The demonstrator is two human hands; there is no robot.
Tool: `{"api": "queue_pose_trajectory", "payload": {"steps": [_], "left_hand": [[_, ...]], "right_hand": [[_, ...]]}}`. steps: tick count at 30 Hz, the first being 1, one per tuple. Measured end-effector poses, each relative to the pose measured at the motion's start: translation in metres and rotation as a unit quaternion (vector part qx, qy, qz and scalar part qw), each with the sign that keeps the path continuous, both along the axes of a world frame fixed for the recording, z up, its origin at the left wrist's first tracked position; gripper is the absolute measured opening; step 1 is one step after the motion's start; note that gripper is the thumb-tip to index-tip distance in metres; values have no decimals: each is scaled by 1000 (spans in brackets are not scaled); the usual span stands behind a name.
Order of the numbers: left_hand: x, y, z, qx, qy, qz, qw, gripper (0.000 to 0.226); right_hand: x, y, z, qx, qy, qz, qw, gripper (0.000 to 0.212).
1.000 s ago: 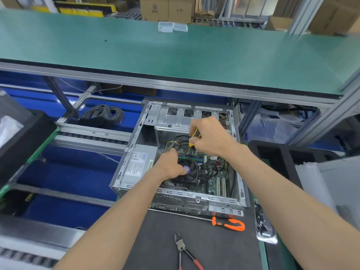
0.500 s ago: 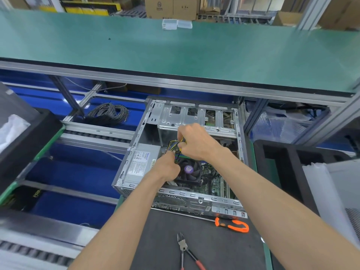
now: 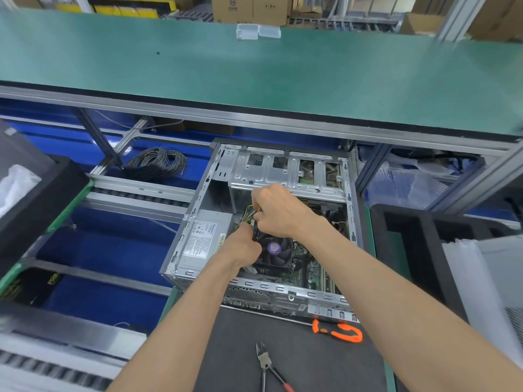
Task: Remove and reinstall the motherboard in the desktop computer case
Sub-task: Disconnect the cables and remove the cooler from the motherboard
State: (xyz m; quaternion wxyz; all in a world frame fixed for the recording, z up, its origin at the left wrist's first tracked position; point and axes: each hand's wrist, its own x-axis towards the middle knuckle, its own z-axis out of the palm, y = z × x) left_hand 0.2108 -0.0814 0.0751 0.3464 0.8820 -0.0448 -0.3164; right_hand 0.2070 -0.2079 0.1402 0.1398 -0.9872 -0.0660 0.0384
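An open grey desktop case (image 3: 271, 290) lies on a dark mat. Inside it sits the green motherboard (image 3: 308, 271) with a black CPU fan (image 3: 276, 250) and a grey power supply (image 3: 203, 239) at the left. My right hand (image 3: 283, 213) reaches over the fan and pinches a bundle of yellow and black cables (image 3: 250, 215) near the power supply. My left hand (image 3: 243, 244) is curled at the fan's left edge, just under the same cables; what its fingertips hold is hidden. The drive cage (image 3: 285, 174) spans the case's far end.
An orange-handled screwdriver (image 3: 336, 331) and red-handled cutters (image 3: 268, 366) lie on the mat in front of the case. A coil of black cable (image 3: 158, 162) lies at the back left. Black foam trays (image 3: 34, 193) flank both sides. A green shelf (image 3: 254, 77) overhangs the far end.
My right hand has moved left from the case's middle to the cable bundle by the power supply. My left hand stays beside the fan. The camera has shifted slightly.
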Motion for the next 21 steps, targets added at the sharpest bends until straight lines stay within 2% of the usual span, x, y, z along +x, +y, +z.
{"api": "queue_pose_trajectory", "payload": {"steps": [3, 6, 8, 11, 14, 18, 21], "left_hand": [[2, 0, 0, -8, 2, 3, 1000, 40], [1, 0, 2, -15, 13, 6, 1000, 59], [0, -2, 3, -20, 17, 7, 1000, 64], [-1, -2, 3, -23, 0, 8, 1000, 58], [-1, -1, 3, -21, -8, 4, 1000, 59], [-1, -1, 1, -18, -21, -7, 1000, 58], [-1, -1, -1, -8, -26, -14, 1000, 40]], "right_hand": [[2, 3, 3, -27, 6, 16, 999, 6], [6, 10, 5, -57, 1, 36, 998, 35], [9, 19, 8, -71, -1, 45, 996, 29], [15, 31, 11, -78, 13, 53, 995, 10], [17, 34, 13, -82, 40, 64, 994, 21], [15, 31, 16, -87, 61, 58, 993, 20], [14, 34, 14, -75, 55, 23, 995, 30]]}}
